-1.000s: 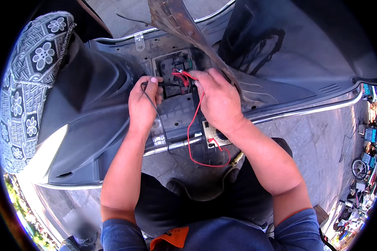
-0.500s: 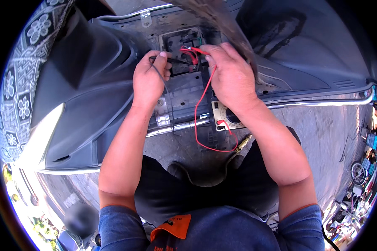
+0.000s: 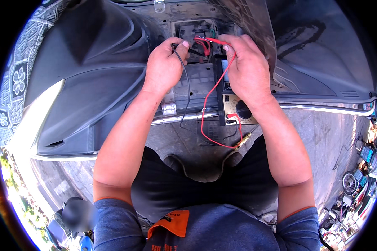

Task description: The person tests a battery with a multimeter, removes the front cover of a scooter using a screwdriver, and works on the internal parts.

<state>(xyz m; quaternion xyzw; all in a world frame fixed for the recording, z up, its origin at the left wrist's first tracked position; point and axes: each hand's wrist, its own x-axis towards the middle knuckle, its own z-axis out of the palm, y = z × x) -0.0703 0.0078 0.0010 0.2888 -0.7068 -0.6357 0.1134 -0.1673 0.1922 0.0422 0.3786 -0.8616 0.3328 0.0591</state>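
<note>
My left hand [image 3: 164, 67] pinches a black test probe [image 3: 194, 52], which slants into an open compartment [image 3: 176, 30] in a scooter's floorboard. Between the fingers of my right hand [image 3: 249, 62] is a red test probe [image 3: 218, 41]. Its tip meets bare metal at the end of a red wire [image 3: 205, 49] in the compartment. Where the black probe's tip rests is hard to make out. A multimeter [image 3: 241, 109] with a round black dial lies below my right hand, partly covered by it. Red and black leads [image 3: 205, 100] plug into its lower part.
The scooter's dark floorboard [image 3: 188, 85] has a chrome rail [image 3: 322, 107] along its near edge. A raised dark mat or flap [image 3: 255, 25] stands beside the compartment. A yellowish tool or connector [image 3: 243, 141] lies below the meter. Assorted parts [image 3: 349, 201] crowd the right edge.
The view has shifted, so the scooter and both hands sit farther right and higher. More of the multimeter shows. Both hands keep their grip on the probes.
</note>
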